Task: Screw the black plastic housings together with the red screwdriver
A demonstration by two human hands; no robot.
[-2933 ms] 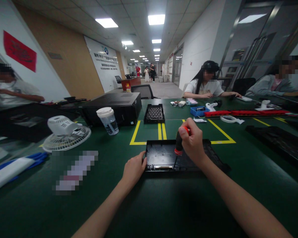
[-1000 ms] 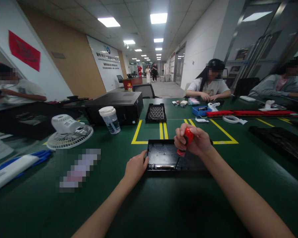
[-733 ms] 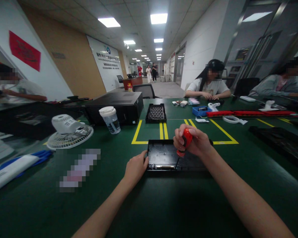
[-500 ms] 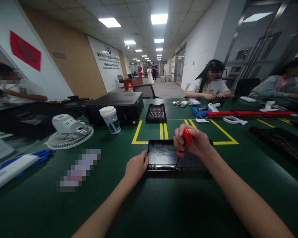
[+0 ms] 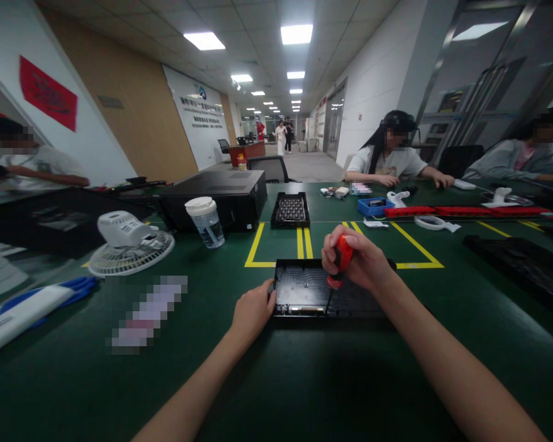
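A shallow black case [image 5: 299, 283] lies on the green table in front of me, its inside facing up. My left hand [image 5: 254, 305] is closed on its left edge. A red and black screwdriver [image 5: 343, 255] is in my right hand [image 5: 360, 256], fingers wrapped round the handle. Its shaft points down and its tip reaches the inner front edge of the case, at the right end of a small light strip [image 5: 308, 310]. The screw under the tip, if any, is too small to make out. My right hand and forearm hide part of the case's right side.
Beyond the case lies a black tray [image 5: 290, 209] of small parts. Left of it are a lidded cup [image 5: 205, 222], a large black box [image 5: 221, 190] and a white fan [image 5: 131, 245]. A blue bin [image 5: 373, 207] sits at back right, near a seated person [image 5: 391, 153].
The screwdriver handle has turned and shifted slightly to the left in my right hand. My left hand and the case stay put. The person across has stretched an arm to the side.
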